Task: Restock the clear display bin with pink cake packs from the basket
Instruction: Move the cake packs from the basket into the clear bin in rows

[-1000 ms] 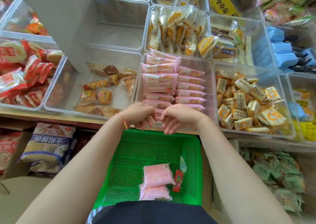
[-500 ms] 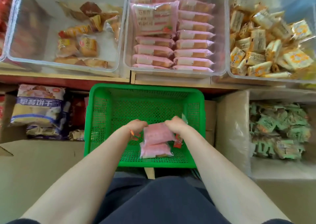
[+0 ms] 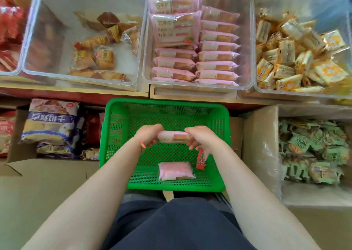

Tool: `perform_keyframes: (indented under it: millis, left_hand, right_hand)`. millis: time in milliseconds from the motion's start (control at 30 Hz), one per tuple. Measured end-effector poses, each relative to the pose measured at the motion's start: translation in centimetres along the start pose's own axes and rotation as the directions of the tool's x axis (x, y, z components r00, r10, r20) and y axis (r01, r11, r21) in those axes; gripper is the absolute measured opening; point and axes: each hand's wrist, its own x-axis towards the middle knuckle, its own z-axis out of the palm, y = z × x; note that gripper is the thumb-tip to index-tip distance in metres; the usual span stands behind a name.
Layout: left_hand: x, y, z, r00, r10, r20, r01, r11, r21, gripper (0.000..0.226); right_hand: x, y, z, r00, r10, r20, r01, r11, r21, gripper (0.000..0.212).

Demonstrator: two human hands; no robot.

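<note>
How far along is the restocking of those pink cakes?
Nearly done. The clear display bin already holds two rows of pink packs. The left hand and right hand grip one pink pack over the green basket. One last pink pack remains inside, beside a small red packet.

Can't read the blurry print on the small red packet [image 3: 201, 159]; yellow snack bin [image 3: 255, 85] chopped off at right edge.
</note>
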Motion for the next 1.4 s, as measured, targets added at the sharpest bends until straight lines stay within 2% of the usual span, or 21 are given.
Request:
perform_keyframes:
  millis: [67, 100, 167, 200, 233, 267, 333, 400, 500, 600, 733, 867, 1000, 1133, 1233, 1333, 1400]
  left_hand:
    - [-2.0, 2.1, -2.8, 0.992, 0.031, 0.121, -0.006, 0.978, -0.208, 0.031]
    - [-3.2, 3.3, -4.4, 0.976, 0.086, 0.201, -0.035, 0.969, -0.244, 0.032]
    - [-5.3, 5.5, -7.4, 0.912, 0.231, 0.339, -0.166, 0.963, -0.211, 0.039]
    - [-6.3, 6.6, -8.5, 0.868, 0.303, 0.394, -0.244, 0.950, -0.195, 0.051]
    - [-7.3, 7.8, -9.4, 0.825, 0.370, 0.429, -0.311, 0.929, -0.202, 0.061]
    - [-7.9, 8.9, -10.1, 0.805, 0.416, 0.424, -0.355, 0.909, -0.217, 0.061]
    - [-8.6, 10.9, -10.9, 0.829, 0.480, 0.287, -0.424, 0.874, -0.239, 0.046]
    - [-8.8, 13.0, -11.1, 0.845, 0.523, 0.110, -0.489, 0.840, -0.234, 0.038]
    - [-8.7, 15.9, -10.6, 0.814, 0.576, -0.070, -0.579, 0.798, -0.166, 0.025]
    - [-8.0, 18.6, -9.8, 0.782, 0.601, -0.165, -0.622, 0.768, -0.153, 0.024]
    - [-5.6, 20.5, -9.2, 0.791, 0.561, -0.244, -0.600, 0.790, -0.130, 0.029]
    - [-3.4, 21.3, -9.2, 0.809, 0.518, -0.278, -0.560, 0.823, -0.093, 0.029]
    - [-2.5, 21.8, -9.6, 0.817, 0.497, -0.293, -0.535, 0.842, -0.062, 0.030]
    - [-1.6, 22.1, -10.0, 0.777, 0.526, -0.346, -0.525, 0.845, 0.105, 0.028]
    - [-1.4, 22.2, -10.2, 0.756, 0.545, -0.362, -0.525, 0.836, 0.163, 0.023]
    - [-1.6, 22.1, -10.1, 0.787, 0.517, -0.338, -0.492, 0.855, 0.163, 0.022]
    - [-1.8, 22.2, -10.1, 0.797, 0.500, -0.339, -0.475, 0.865, 0.161, 0.030]
  right_hand:
    - [-2.4, -2.6, -2.5, 0.987, -0.129, 0.095, 0.118, 0.987, 0.110, 0.041]
    - [-3.7, -4.0, -3.8, 0.966, -0.205, 0.160, 0.183, 0.973, 0.140, 0.042]
    - [-6.2, -6.7, -6.0, 0.900, -0.338, 0.277, 0.285, 0.934, 0.214, 0.030]
    - [-7.2, -8.0, -6.7, 0.873, -0.384, 0.302, 0.314, 0.914, 0.256, 0.022]
    - [-8.1, -9.3, -7.4, 0.857, -0.421, 0.297, 0.341, 0.895, 0.287, 0.019]
    - [-8.9, -10.4, -7.8, 0.852, -0.452, 0.265, 0.374, 0.878, 0.298, 0.021]
    - [-9.9, -12.4, -8.3, 0.842, -0.518, 0.151, 0.463, 0.838, 0.289, 0.027]
    - [-10.5, -14.3, -8.6, 0.809, -0.587, 0.033, 0.562, 0.788, 0.251, 0.024]
    - [-10.2, -16.3, -9.2, 0.769, -0.627, -0.121, 0.638, 0.746, 0.189, 0.022]
    - [-9.2, -17.8, -9.6, 0.742, -0.625, -0.242, 0.660, 0.745, 0.099, 0.020]
    - [-7.1, -19.3, -9.5, 0.744, -0.580, -0.330, 0.616, 0.787, 0.006, 0.017]
    - [-5.1, -20.2, -9.2, 0.758, -0.555, -0.344, 0.575, 0.817, -0.052, 0.015]
    - [-3.8, -20.6, -9.2, 0.779, -0.520, -0.351, 0.542, 0.839, -0.041, 0.026]
    - [-3.6, -20.9, -9.2, 0.778, -0.512, -0.363, 0.545, 0.838, -0.014, 0.023]
    - [-3.5, -21.2, -9.2, 0.776, -0.503, -0.381, 0.538, 0.843, -0.018, 0.022]
    - [-3.5, -21.2, -9.0, 0.793, -0.475, -0.382, 0.511, 0.860, -0.010, 0.025]
    - [-3.6, -21.3, -8.9, 0.798, -0.450, -0.401, 0.500, 0.866, 0.023, 0.023]
